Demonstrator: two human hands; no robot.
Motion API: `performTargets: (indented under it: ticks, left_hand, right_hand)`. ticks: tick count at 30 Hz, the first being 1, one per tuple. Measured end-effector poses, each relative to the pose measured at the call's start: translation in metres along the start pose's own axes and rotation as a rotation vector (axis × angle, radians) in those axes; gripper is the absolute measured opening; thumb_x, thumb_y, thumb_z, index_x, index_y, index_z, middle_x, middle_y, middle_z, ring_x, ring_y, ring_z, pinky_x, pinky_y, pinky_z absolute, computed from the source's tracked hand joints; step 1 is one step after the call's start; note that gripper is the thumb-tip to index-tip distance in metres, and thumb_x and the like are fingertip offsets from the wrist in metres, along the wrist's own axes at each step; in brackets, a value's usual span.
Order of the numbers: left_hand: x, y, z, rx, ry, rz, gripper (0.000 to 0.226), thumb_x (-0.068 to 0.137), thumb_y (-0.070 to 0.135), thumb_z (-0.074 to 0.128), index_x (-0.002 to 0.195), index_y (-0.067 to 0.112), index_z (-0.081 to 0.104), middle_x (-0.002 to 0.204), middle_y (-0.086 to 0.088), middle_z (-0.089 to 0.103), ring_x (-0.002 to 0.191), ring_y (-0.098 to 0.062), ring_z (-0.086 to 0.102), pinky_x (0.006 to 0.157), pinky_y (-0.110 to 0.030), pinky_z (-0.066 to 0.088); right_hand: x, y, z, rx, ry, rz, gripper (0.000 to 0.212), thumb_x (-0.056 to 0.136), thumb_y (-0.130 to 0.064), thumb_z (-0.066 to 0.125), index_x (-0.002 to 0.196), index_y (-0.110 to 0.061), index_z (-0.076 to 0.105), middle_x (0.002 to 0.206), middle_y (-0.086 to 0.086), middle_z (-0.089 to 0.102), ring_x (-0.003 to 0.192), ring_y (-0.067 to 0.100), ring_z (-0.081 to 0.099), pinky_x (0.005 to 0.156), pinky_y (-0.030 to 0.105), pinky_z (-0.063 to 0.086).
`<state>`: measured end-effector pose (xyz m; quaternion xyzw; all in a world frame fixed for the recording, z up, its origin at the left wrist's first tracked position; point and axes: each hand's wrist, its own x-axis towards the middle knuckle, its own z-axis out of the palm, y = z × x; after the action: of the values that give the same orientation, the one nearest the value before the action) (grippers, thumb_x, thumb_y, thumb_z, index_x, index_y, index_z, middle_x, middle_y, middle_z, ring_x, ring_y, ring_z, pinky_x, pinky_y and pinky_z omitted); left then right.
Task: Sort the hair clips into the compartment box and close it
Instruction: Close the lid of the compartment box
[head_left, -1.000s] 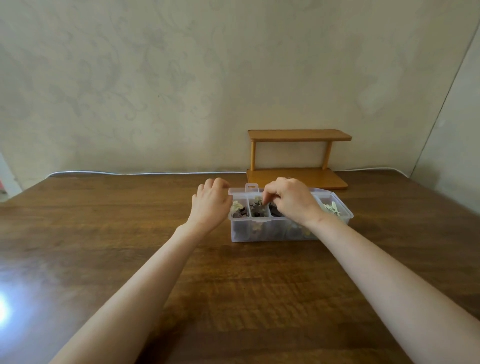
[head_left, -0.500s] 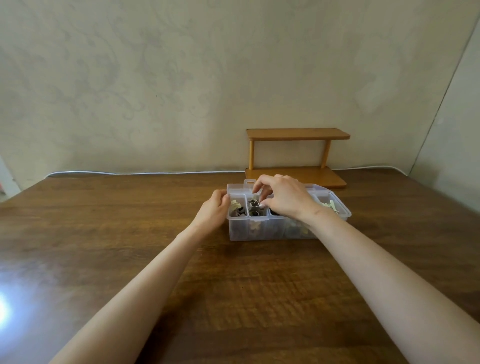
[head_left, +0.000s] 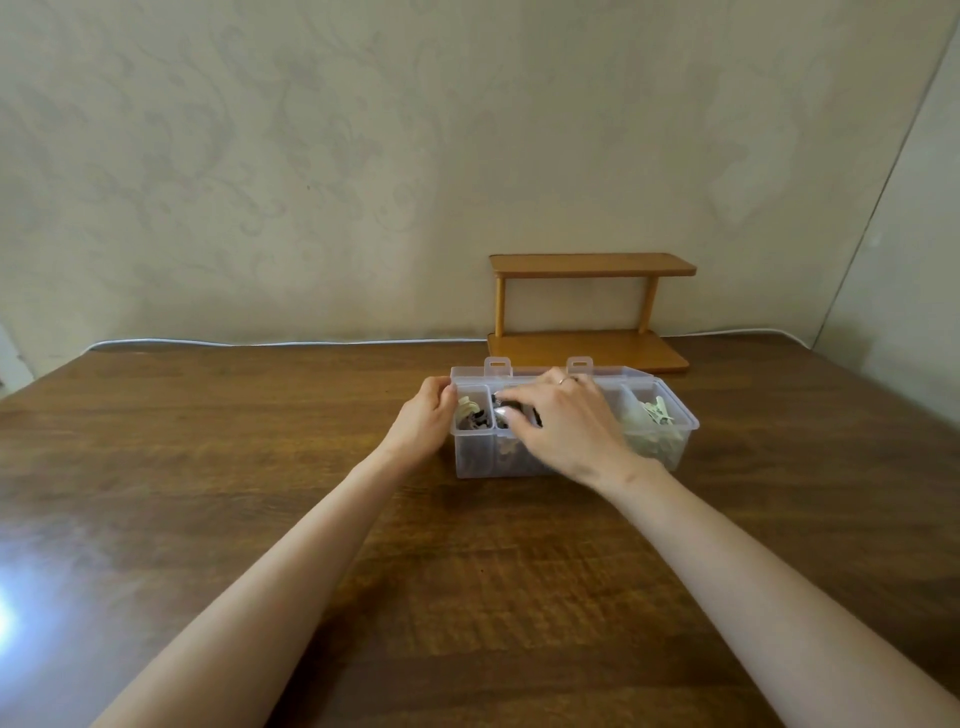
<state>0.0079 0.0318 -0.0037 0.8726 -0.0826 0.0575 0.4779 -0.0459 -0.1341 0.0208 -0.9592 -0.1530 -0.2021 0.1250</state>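
Since half a second ago the right grip (head_left: 563, 431) has dropped and flattened: the index finger that was cocked up is down, and the hand now lies low over the middle compartments. Its fingers are spread and nearly straight, tips reaching toward the back rim, pinching nothing that I can see (its underside is hidden, so a clip beneath the palm cannot be ruled out). The left grip (head_left: 421, 421) has slid from the end wall up to the top corner. There its thumb and curled fingers clasp the end of the compartment box (head_left: 470, 460), presumably to stop the light plastic skating on the desk (head_left: 208, 441) while the other hand works. Between the two grips, just left of the right thumb, dark hair clips (head_left: 475, 420) sit in the leftmost compartments with a pale one among them. To the right of the right grip, the end compartment holds pale hair clips (head_left: 655, 415) heaped close to the rim. Every clip I can see is already inside the box, so the sorting looks done or nearly so. Just beyond the right fingertips the lid (head_left: 618, 373) lies swung open behind the box, its latch tabs (head_left: 497, 365) sticking up. That likely explains the stretched hand: tamp down anything proud, then draw the lid forward. Farther back stand a small wooden shelf (head_left: 587, 349) and a white cable (head_left: 260, 343) along the desk's far edge.
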Motion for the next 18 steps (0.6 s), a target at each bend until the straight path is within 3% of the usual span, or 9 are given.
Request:
performTargets:
  ticks: [2, 4, 12, 15, 18]
  left_hand:
    - [0.0, -0.001, 0.0, -0.012, -0.004, 0.003, 0.043, 0.1, 0.032, 0.029, 0.136, 0.01, 0.037, 0.136, -0.011, 0.049, 0.122, -0.023, 0.047, 0.091, -0.028, 0.039]
    - [0.001, -0.002, 0.001, -0.03, -0.012, 0.002, 0.044, 0.1, 0.033, 0.029, 0.137, 0.01, 0.037, 0.136, -0.011, 0.048, 0.122, -0.023, 0.047, 0.094, -0.031, 0.04]
    - [0.003, -0.007, -0.003, -0.09, -0.024, -0.004, 0.042, 0.099, 0.033, 0.033, 0.135, 0.013, 0.039, 0.133, -0.009, 0.051, 0.118, -0.023, 0.05, 0.101, -0.043, 0.042]
    - [0.003, -0.007, -0.005, -0.227, -0.046, -0.05, 0.043, 0.098, 0.031, 0.039, 0.137, 0.013, 0.039, 0.132, -0.006, 0.051, 0.115, -0.019, 0.052, 0.094, -0.036, 0.047]
    - [0.004, -0.008, -0.006, -0.354, -0.081, -0.095, 0.045, 0.096, 0.03, 0.045, 0.137, 0.012, 0.039, 0.131, -0.006, 0.053, 0.112, -0.017, 0.054, 0.082, -0.027, 0.048]
  right_hand:
    - [-0.007, -0.005, 0.003, -0.032, -0.06, -0.004, 0.043, 0.097, -0.047, 0.036, 0.132, -0.027, 0.052, 0.135, 0.0, 0.055, 0.132, 0.015, 0.04, 0.117, 0.041, 0.014]
    - [-0.008, -0.008, 0.002, -0.063, -0.085, -0.008, 0.049, 0.097, -0.051, 0.029, 0.135, -0.026, 0.049, 0.139, -0.001, 0.052, 0.136, 0.013, 0.035, 0.118, 0.047, 0.004]
    - [-0.006, -0.009, 0.007, -0.182, -0.132, -0.034, 0.057, 0.096, -0.054, 0.022, 0.142, -0.025, 0.038, 0.148, -0.001, 0.04, 0.143, 0.017, 0.021, 0.115, 0.057, -0.007]
    - [-0.013, 0.002, -0.001, 0.086, 0.0, 0.001, 0.048, 0.097, -0.048, 0.034, 0.139, -0.028, 0.042, 0.146, -0.004, 0.043, 0.142, 0.015, 0.024, 0.117, 0.051, 0.002]
    - [-0.025, 0.033, -0.015, 0.408, 0.281, 0.139, 0.035, 0.097, -0.031, 0.047, 0.13, -0.023, 0.056, 0.133, -0.005, 0.056, 0.13, 0.012, 0.04, 0.108, 0.027, 0.028]
